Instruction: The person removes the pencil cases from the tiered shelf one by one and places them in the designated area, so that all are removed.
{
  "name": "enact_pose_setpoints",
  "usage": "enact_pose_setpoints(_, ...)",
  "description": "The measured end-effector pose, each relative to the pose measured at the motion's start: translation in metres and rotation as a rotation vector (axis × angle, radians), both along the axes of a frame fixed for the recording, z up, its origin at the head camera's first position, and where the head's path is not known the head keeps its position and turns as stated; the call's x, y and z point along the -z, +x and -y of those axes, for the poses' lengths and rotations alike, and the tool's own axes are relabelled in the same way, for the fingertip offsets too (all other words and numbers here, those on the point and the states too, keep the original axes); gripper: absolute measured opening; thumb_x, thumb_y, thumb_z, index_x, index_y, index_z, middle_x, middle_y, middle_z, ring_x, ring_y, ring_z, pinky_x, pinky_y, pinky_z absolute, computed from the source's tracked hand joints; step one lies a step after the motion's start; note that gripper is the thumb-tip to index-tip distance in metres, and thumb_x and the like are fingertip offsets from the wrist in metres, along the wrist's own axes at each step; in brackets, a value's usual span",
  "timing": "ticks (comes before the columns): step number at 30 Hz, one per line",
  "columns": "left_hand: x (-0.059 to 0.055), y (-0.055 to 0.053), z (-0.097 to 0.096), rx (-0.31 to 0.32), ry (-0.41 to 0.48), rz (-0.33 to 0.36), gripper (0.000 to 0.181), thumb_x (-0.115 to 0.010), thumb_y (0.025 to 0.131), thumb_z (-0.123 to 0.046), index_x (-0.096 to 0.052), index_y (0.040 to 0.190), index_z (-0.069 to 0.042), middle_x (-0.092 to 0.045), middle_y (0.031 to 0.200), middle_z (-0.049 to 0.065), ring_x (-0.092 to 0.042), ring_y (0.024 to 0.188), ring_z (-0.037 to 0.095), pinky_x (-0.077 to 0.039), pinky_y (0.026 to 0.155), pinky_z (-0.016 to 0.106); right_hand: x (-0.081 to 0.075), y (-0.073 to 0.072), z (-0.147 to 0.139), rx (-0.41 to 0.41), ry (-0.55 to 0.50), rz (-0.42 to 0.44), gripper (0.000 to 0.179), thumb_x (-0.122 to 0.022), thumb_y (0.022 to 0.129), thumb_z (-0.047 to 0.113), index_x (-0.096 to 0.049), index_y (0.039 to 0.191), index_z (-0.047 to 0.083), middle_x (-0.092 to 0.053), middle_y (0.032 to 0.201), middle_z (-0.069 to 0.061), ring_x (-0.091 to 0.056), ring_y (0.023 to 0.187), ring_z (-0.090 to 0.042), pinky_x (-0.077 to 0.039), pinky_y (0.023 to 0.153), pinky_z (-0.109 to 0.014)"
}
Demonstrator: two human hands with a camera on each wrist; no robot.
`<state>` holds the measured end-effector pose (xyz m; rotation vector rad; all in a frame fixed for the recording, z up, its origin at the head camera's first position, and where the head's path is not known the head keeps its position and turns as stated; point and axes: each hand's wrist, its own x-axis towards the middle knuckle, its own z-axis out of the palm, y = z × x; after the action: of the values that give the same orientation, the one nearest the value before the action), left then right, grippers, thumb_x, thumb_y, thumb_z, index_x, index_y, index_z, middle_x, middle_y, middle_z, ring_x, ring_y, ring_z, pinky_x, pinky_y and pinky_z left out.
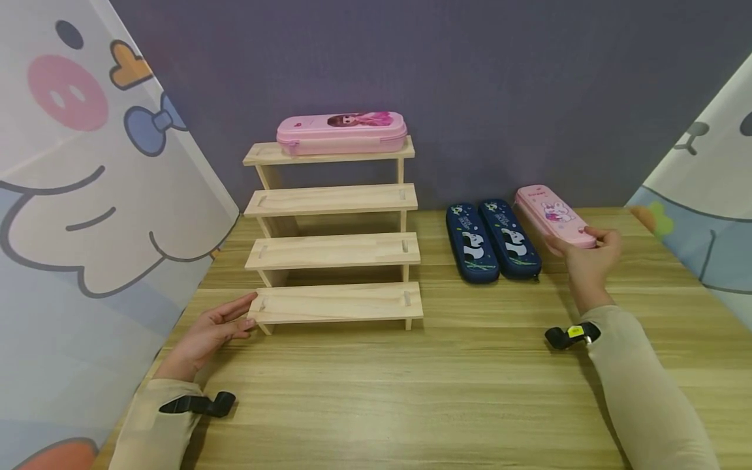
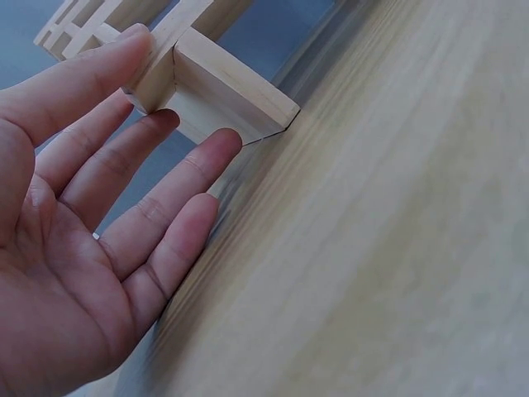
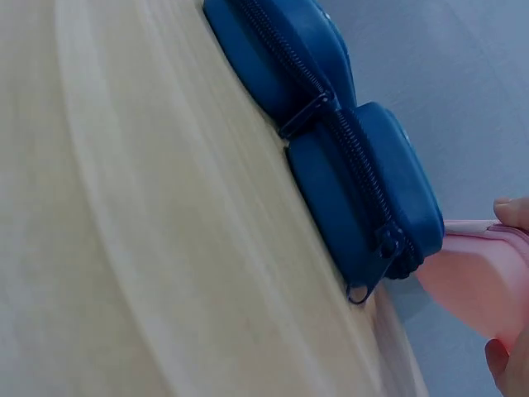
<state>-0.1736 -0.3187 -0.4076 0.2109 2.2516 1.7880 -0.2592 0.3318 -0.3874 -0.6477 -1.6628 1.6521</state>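
My right hand [image 1: 593, 261] grips the near end of a pink pencil case [image 1: 551, 212] with a bunny picture, thumb and fingers on opposite sides. In the right wrist view the pink case shows at the right edge, beyond the dark blue cases. Over at the left, my left hand [image 1: 211, 333] pinches the left end of the lowest board of a four-step wooden display rack [image 1: 335, 303]; its other fingers [image 2: 178, 240] stretch below that board. On the rack's top step lies another pink pencil case [image 1: 341, 134] with a doll picture.
Two dark blue panda pencil cases [image 1: 472, 245] [image 1: 510, 240] lie side by side on the wood-grain table [image 1: 376, 391], between rack and pink case. A dark grey panel [image 1: 470, 98] stands behind, with cartoon-printed panels [image 1: 76, 228] at both sides.
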Motion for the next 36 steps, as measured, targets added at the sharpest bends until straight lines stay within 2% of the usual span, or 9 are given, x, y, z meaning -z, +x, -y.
enact_pose_setpoints(2, 0.0003, -0.0002, 0.0000, 0.004, 0.013, -0.004, 0.056, -0.062, 0.100, -0.011, -0.043, 0.152, -0.013, -0.040, 0.151, 0.005, -0.061, 0.108, 0.000, -0.056, 0.083, 0.026, 0.0020, 0.0005, -0.0017, 0.004, 0.018, 0.044, 0.056, -0.091, 0.064, -0.004, -0.053, 0.096, 0.022, -0.043, 0.110, 0.008, -0.045, 0.112, -0.010, -0.043, 0.098, -0.017)
enact_pose_setpoints(5, 0.0011, -0.0007, 0.0002, 0.013, 0.039, -0.010, 0.055, -0.062, 0.100, -0.009, -0.044, 0.152, -0.013, -0.051, 0.135, -0.019, -0.061, 0.108, 0.000, -0.056, 0.083, 0.026, 0.0053, 0.0002, -0.0037, 0.020, 0.048, 0.071, 0.055, -0.092, 0.063, -0.002, -0.054, 0.093, 0.023, -0.046, 0.107, 0.010, -0.046, 0.107, -0.006, -0.044, 0.093, -0.017)
enact_pose_setpoints(7, 0.0018, -0.0009, 0.0002, 0.019, 0.053, -0.014, 0.054, -0.061, 0.100, -0.008, -0.045, 0.151, -0.013, -0.053, 0.126, -0.027, -0.061, 0.108, 0.000, -0.056, 0.082, 0.025, 0.0073, -0.0007, -0.0043, 0.028, 0.061, 0.076, 0.055, -0.092, 0.061, -0.003, -0.055, 0.092, 0.023, -0.047, 0.106, 0.011, -0.046, 0.104, -0.005, -0.044, 0.089, -0.017)
enact_pose_setpoints(18, 0.0017, -0.0004, -0.0006, 0.020, 0.059, -0.014, 0.054, -0.062, 0.099, -0.008, -0.046, 0.151, -0.014, -0.053, 0.126, -0.026, -0.060, 0.109, -0.001, -0.056, 0.082, 0.025, 0.0111, 0.0001, -0.0057, 0.039, 0.104, 0.101, 0.057, -0.088, 0.062, -0.009, -0.051, 0.087, 0.027, -0.044, 0.100, 0.014, -0.043, 0.106, -0.004, -0.039, 0.095, -0.016)
enact_pose_setpoints(23, 0.0008, -0.0002, 0.0000, 0.015, 0.026, -0.018, 0.056, -0.062, 0.100, -0.009, -0.043, 0.152, -0.011, -0.044, 0.146, -0.006, -0.060, 0.109, -0.001, -0.056, 0.083, 0.026, 0.0103, 0.0013, -0.0086, 0.001, 0.043, 0.119, 0.061, -0.084, 0.062, -0.015, -0.049, 0.092, 0.025, -0.043, 0.102, 0.012, -0.042, 0.104, -0.004, -0.039, 0.096, -0.017)
enact_pose_setpoints(26, 0.0010, -0.0003, 0.0006, 0.016, 0.023, -0.017, 0.056, -0.061, 0.100, -0.009, -0.042, 0.152, -0.010, -0.038, 0.151, 0.002, -0.060, 0.110, -0.001, -0.056, 0.083, 0.026, 0.0094, 0.0019, -0.0099, -0.043, 0.040, 0.172, 0.065, -0.084, 0.064, -0.014, -0.047, 0.097, 0.027, -0.042, 0.105, 0.013, -0.041, 0.108, -0.006, -0.037, 0.099, -0.017)
enact_pose_setpoints(30, 0.0020, -0.0004, 0.0011, 0.023, 0.038, -0.020, 0.055, -0.061, 0.100, -0.009, -0.044, 0.152, -0.013, -0.049, 0.139, -0.016, -0.059, 0.110, -0.002, -0.056, 0.082, 0.026, 0.0087, 0.0045, -0.0100, -0.093, 0.090, 0.256, 0.068, -0.085, 0.066, -0.009, -0.045, 0.103, 0.030, -0.040, 0.106, 0.015, -0.039, 0.111, -0.008, -0.032, 0.102, -0.017)
enact_pose_setpoints(32, 0.0025, -0.0004, 0.0011, 0.027, 0.047, -0.022, 0.054, -0.061, 0.100, -0.008, -0.045, 0.151, -0.014, -0.052, 0.130, -0.024, -0.060, 0.109, -0.002, -0.056, 0.082, 0.025, 0.0086, 0.0055, -0.0098, -0.104, 0.091, 0.258, 0.070, -0.085, 0.066, -0.011, -0.045, 0.107, 0.030, -0.040, 0.108, 0.014, -0.039, 0.112, -0.008, -0.031, 0.102, -0.016)
enact_pose_setpoints(36, 0.0024, -0.0005, 0.0006, 0.028, 0.056, -0.026, 0.054, -0.061, 0.100, -0.008, -0.045, 0.151, -0.013, -0.052, 0.125, -0.028, -0.060, 0.109, -0.001, -0.056, 0.081, 0.025, 0.0083, 0.0058, -0.0104, -0.134, 0.033, 0.257, 0.079, -0.085, 0.065, -0.014, -0.046, 0.118, 0.028, -0.038, 0.112, 0.014, -0.038, 0.113, -0.008, -0.030, 0.103, -0.016)
